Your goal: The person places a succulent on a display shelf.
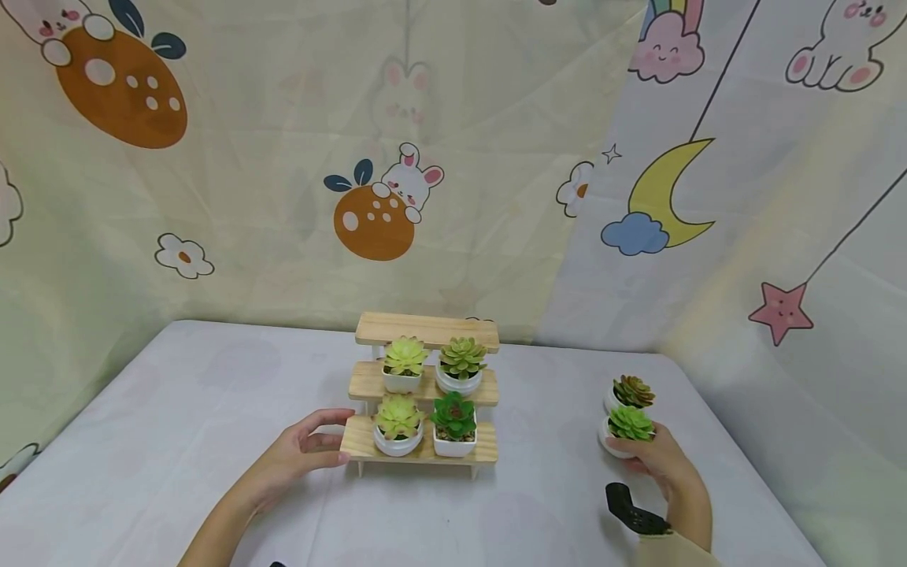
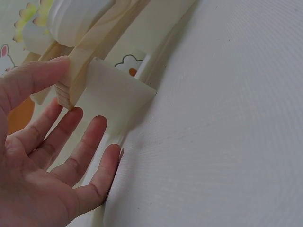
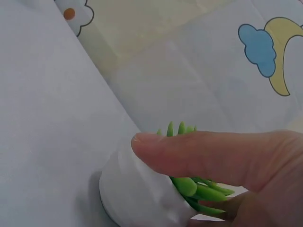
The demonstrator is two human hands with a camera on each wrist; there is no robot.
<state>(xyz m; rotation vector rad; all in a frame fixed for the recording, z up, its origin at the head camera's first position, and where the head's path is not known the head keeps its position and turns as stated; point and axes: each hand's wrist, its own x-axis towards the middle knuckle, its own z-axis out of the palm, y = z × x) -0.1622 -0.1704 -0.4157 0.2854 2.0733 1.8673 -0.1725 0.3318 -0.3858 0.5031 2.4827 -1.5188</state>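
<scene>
My left hand (image 1: 301,449) holds the left end of the lowest board of a three-tier wooden plant stand (image 1: 425,327). In the left wrist view, the thumb lies on one side of the board end (image 2: 71,85), with fingertips at its other side. At the right, my right hand (image 1: 662,461) grips a potted bright green succulent (image 1: 631,424) by its white pot (image 3: 137,189), which appears to stand on the table. Right behind it is a potted reddish-green succulent (image 1: 633,391), partly hidden.
Two yellow-green succulents (image 1: 405,357) (image 1: 398,417), a green one (image 1: 462,358) and a dark green one (image 1: 453,416) stand in white pots on the lower two boards. A white cloth covers the table (image 1: 538,504). Printed curtains (image 1: 489,197) hang behind.
</scene>
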